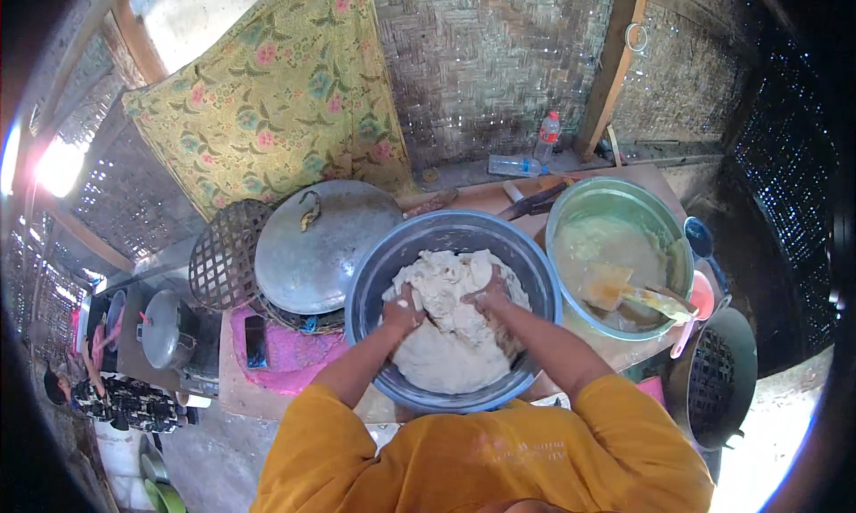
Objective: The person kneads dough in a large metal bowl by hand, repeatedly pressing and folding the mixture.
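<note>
A large mass of pale, sticky dough (450, 357) fills much of a blue-grey basin (364, 286) in front of me. My left hand (403, 310) grips the dough's left side, with its fingers sunk into it. On the other side, my right hand (489, 297) is pressed into the dough's upper right part, fingers partly buried. The dough is torn and lumpy between and beyond my hands, and smoother toward me. Dough clings to both hands.
Right of the basin stands a green tub (562, 212) of cloudy liquid with a spatula (660, 303). A large metal lid (325, 246) lies to the left, near a phone (256, 342) on pink cloth. Two bottles (517, 165) are by the wall. Another person (125, 402) is far left.
</note>
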A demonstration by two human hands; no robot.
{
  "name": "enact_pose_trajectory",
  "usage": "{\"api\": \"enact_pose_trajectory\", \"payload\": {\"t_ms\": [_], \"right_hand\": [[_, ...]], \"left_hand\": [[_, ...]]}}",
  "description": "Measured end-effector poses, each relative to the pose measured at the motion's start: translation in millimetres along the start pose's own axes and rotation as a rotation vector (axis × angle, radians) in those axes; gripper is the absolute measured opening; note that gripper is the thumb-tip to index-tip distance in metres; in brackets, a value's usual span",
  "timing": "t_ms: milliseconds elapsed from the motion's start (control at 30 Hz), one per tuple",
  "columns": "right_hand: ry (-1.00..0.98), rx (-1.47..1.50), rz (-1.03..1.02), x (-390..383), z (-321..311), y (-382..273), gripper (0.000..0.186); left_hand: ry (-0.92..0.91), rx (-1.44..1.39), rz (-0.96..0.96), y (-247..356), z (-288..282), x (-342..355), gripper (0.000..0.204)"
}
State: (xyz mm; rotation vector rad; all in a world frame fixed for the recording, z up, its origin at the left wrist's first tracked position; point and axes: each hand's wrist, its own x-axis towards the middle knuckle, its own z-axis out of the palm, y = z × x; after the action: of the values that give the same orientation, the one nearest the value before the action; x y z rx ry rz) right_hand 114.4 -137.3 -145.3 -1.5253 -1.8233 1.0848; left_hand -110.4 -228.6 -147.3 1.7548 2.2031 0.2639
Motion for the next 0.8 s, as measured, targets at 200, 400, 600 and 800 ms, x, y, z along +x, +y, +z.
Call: {"api": "enact_pose_trajectory", "payload": {"t_ms": [200, 400, 600, 800], "right_hand": [[-0.681, -0.405, -0.290, 65.0, -17.1, -75.8, 0.122], [-0.684, -0.761, -0.445, 61.6, 43.9, -76.8, 0.104], [-0.483, -0.761, -0.659, -68.1, -10.1, -80.9, 0.083], [-0.634, -0.218, -0.194, -37.2, -114.8, -103.6, 0.051]], "left_hand": [[-0.456, -1.051, -0.358, 39.7, 40.6, -74.8, 0.057], [-0.537, -1.056, -0.036, 94.3, 24.3, -90.1, 0.048], [-1.000, -1.200, -0.312, 96.4, -114.9, -113.0, 0.071], [-0.125, -0.119, 0.141, 50.6, -105.4, -64.5, 0.082]]}}
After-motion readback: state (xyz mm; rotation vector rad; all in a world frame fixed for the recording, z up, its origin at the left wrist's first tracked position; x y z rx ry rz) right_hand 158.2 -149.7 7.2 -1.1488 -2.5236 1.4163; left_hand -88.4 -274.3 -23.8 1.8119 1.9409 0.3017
